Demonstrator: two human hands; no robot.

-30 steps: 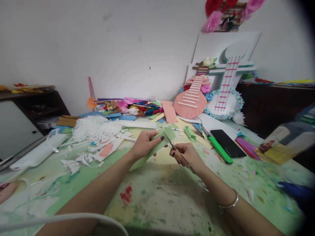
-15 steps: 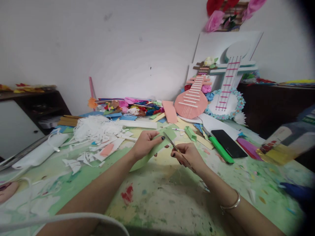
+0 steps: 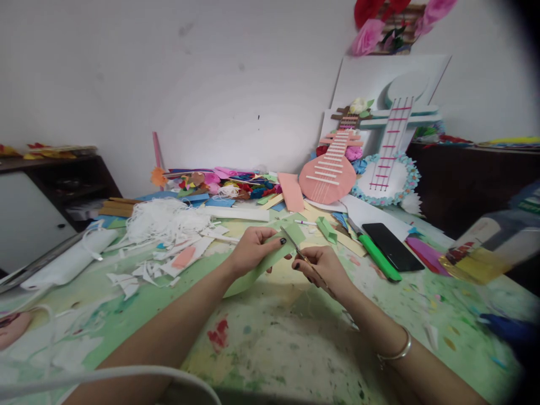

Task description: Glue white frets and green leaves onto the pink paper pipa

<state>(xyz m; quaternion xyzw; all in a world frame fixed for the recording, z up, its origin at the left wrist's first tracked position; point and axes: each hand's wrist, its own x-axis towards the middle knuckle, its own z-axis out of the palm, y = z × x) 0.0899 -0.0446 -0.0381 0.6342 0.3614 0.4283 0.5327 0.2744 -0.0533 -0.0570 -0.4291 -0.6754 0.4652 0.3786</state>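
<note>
A sheet of light green paper [image 3: 252, 275] is pinched in my left hand [image 3: 253, 251], thumb on top and fingertips showing beneath. Its lower end curves down toward the table. Closed around a pair of scissors [image 3: 294, 243] is my right hand [image 3: 320, 270], a silver bangle on that wrist. The blades lie across the upper right part of the green paper, close to my left thumb. The handles are mostly hidden by my fingers. Just beyond the scissors lies a small folded green paper piece [image 3: 326, 230].
White string [image 3: 156, 222] and paper scraps heap on the left. A green cutter [image 3: 379, 257], a black phone [image 3: 392, 246] and a bottle with yellow liquid [image 3: 485, 253] lie or stand right. Behind, a pink paper lute [image 3: 328, 179] leans back. A white cable [image 3: 126, 371] crosses the front.
My left hand and the green paper have shifted slightly to the right and down. The scissors and my right hand stay almost in place.
</note>
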